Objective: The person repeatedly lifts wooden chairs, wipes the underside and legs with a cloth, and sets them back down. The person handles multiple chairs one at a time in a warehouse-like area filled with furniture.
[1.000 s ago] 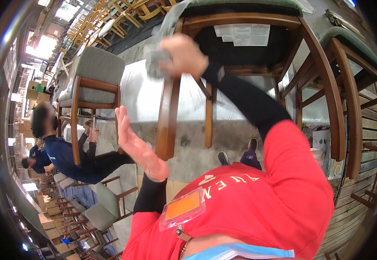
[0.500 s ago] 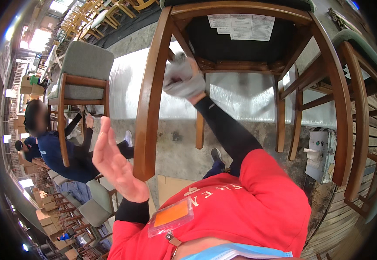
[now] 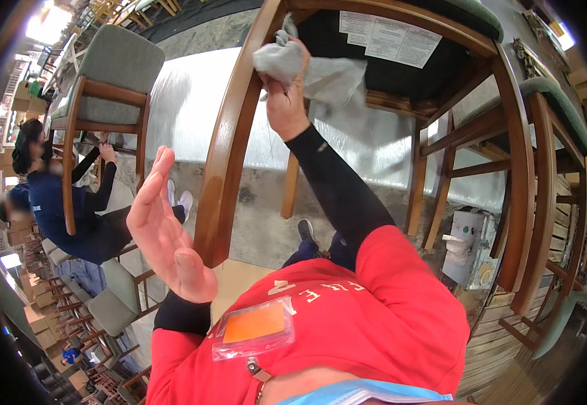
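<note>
My right hand point(image 3: 285, 101) is raised and shut on a crumpled grey cloth point(image 3: 320, 71). It presses the cloth against the upper part of a brown wooden chair leg point(image 3: 229, 155), just under the seat frame. The chair point(image 3: 509, 135) stands above me, showing its black underside with a white paper label point(image 3: 388, 37). My left hand point(image 3: 165, 233) is held up flat to the left of that leg, fingers apart, holding nothing and close to the wood. My red shirt with an orange badge pouch point(image 3: 253, 327) fills the lower view.
A person in dark blue point(image 3: 57, 202) crouches at the left by a grey-cushioned wooden chair point(image 3: 111, 74). More green-cushioned chairs point(image 3: 557, 115) stand at the right. A white container point(image 3: 462, 246) sits on the floor beside wooden pallets. Silver sheeting point(image 3: 185, 101) covers the ground.
My right hand with the cloth has shifted from the leg's top to the leg's inner side near the seat frame. The view has closed in on the chair. My left hand stays raised and open.
</note>
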{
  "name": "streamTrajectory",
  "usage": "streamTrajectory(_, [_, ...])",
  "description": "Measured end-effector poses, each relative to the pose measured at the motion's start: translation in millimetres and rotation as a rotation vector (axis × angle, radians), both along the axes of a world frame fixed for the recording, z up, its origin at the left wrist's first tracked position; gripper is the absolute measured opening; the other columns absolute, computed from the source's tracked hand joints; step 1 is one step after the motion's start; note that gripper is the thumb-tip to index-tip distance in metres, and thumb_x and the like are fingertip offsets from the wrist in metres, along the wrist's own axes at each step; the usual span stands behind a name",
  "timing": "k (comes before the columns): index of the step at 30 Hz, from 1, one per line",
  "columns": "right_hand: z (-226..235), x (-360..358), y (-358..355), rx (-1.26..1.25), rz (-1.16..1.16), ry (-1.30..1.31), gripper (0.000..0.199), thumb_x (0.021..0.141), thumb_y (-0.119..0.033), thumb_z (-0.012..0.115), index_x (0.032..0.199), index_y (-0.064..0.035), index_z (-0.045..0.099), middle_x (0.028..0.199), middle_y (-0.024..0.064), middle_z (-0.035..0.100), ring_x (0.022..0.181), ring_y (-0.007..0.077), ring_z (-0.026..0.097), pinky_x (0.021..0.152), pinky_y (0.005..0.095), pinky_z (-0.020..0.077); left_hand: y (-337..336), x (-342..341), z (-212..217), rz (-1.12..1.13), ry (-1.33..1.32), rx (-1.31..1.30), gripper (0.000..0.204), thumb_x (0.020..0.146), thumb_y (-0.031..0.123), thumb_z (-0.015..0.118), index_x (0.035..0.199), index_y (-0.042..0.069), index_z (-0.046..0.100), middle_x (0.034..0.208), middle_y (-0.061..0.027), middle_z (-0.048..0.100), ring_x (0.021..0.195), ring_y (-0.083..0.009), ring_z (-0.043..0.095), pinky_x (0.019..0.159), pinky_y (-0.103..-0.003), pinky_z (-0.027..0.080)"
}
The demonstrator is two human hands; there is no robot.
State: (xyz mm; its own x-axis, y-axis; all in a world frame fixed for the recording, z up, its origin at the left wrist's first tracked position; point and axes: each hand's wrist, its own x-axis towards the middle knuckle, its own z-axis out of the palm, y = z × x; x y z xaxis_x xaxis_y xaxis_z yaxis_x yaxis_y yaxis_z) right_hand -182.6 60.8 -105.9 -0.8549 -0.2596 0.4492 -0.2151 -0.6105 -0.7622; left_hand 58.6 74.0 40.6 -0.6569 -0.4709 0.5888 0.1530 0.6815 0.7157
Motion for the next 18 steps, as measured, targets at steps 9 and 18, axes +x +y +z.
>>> streamTrajectory(9, [0.2, -13.0, 4.7, -0.264, 0.225, -0.428, 0.046, 0.096, 0.003, 0.05, 0.141, -0.0066, 0.046, 0.128, 0.0052, 0.058, 0.109, 0.0175, 0.062, 0.088, 0.0312, 0.0534, -3.3, 3.5, -4.9, -0.004, 0.005, 0.079, 0.079, 0.099, 0.063, 0.046, 0.141, -0.003, 0.036, 0.145, -0.0332, 0.045, 0.14, -0.0431, 0.042, 0.119, -0.055, 0.025])
streamTrajectory(18, [-55.7, -26.5, 42.2, -0.138, 0.501, -0.395, 0.04, 0.091, -0.013, 0.065, 0.128, 0.0014, 0.057, 0.119, 0.0118, 0.058, 0.123, 0.022, 0.051, 0.107, 0.0342, 0.0397, -6.3, 2.2, 0.7, -0.084, 0.02, 0.036, 0.082, 0.097, 0.069, 0.046, 0.141, 0.0, 0.035, 0.139, -0.0337, 0.052, 0.138, -0.0462, 0.045, 0.117, -0.057, 0.027])
